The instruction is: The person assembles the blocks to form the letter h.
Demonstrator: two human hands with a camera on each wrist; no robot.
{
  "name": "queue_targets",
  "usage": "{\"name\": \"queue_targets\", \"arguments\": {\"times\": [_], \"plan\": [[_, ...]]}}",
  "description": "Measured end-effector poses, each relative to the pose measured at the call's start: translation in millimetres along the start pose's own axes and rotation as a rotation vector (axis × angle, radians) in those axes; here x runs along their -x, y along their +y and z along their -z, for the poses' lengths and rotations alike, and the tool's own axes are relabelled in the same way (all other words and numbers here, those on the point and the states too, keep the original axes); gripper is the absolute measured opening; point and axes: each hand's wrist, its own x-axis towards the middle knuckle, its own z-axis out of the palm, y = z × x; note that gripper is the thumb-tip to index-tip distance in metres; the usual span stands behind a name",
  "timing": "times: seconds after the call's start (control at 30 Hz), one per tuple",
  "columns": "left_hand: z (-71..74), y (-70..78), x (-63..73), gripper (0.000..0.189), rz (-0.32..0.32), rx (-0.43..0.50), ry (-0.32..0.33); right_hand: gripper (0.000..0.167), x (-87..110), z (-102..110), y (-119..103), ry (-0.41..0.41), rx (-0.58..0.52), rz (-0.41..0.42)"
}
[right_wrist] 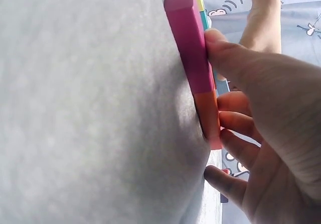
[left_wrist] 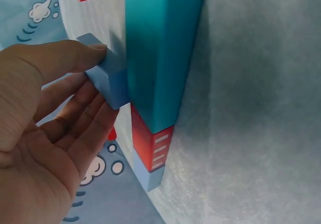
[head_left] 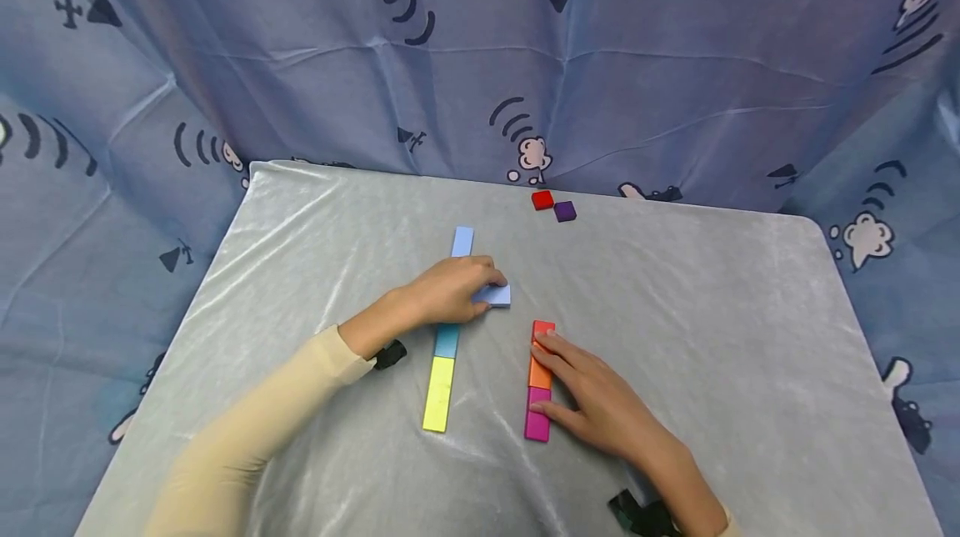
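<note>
My left hand (head_left: 450, 291) pinches a light blue block (head_left: 495, 297) between thumb and fingers, just right of the left row. In the left wrist view that held block (left_wrist: 108, 78) is tilted beside a teal block (left_wrist: 150, 48). A red block (left_wrist: 150, 148) with pale marks and another light blue block (left_wrist: 148, 176) continue the row. The row's near end is a yellow block (head_left: 438, 395). My right hand (head_left: 600, 399) touches the right side of a second row: a magenta block (right_wrist: 190, 43), an orange block (right_wrist: 207, 113) and a red block (head_left: 543, 327). Its fingers look mostly straight.
A small red block (head_left: 542, 200) and a purple block (head_left: 566, 211) lie side by side near the far edge of the pale cloth-covered table (head_left: 712, 295). Behind and beside the table hangs a blue printed curtain (head_left: 465, 78).
</note>
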Motion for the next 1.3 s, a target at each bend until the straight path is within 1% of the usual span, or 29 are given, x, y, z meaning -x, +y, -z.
{"name": "queue_targets", "arguments": {"times": [0.2, 0.37, 0.57, 0.73, 0.9, 1.3], "plan": [[-2.6, 0.5, 1.2, 0.038, -0.027, -0.012, -0.011, 0.079, 1.6, 0.3, 1.2, 0.034, 0.011, 0.031], [-5.4, -0.8, 1.6, 0.039, -0.026, -0.023, -0.014, 0.077, 0.9, 0.5, 1.3, 0.056, 0.009, 0.051], [-9.8, -1.4, 1.7, 0.037, -0.026, -0.032, -0.002, 0.076, 1.0, 0.7, 1.6, 0.043, 0.001, 0.043], [-9.5, 1.7, 2.5, 0.035, -0.021, -0.070, 0.000, 0.076, 1.3, 0.2, 1.6, 0.042, 0.003, 0.043], [-9.1, 3.1, 2.1, 0.033, -0.033, -0.100, 0.005, 0.076, 1.0, 0.6, 1.8, 0.051, 0.004, 0.052], [-9.0, -0.2, 5.6, 0.031, -0.030, -0.108, 0.012, 0.076, 0.9, -0.7, 1.8, 0.068, 0.012, 0.067]]}}
